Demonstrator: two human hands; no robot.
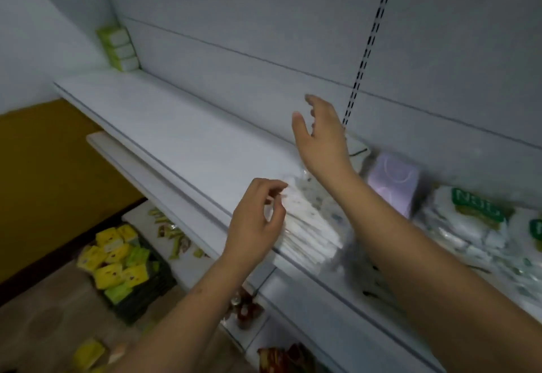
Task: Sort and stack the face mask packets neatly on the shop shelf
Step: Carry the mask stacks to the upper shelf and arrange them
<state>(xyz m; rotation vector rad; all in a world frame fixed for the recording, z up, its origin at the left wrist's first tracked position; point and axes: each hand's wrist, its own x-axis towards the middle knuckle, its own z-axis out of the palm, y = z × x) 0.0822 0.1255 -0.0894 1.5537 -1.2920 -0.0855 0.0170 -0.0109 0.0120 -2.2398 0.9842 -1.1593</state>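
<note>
One white, flat metal shelf [164, 126] runs diagonally from upper left to lower right. One row of thin white face mask packets [308, 226] stands on edge at centre frame, near the shelf's front lip. Right hand [319, 135], fingers spread, hovers above it; left hand [258, 220], fingers curled, touches the row's end. Three green-white boxes [118, 47] are stacked upper left.

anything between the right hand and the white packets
Nothing visible. The right hand hangs open just above and behind the packets, with only air between; the left hand touches their near-left edge.
</note>
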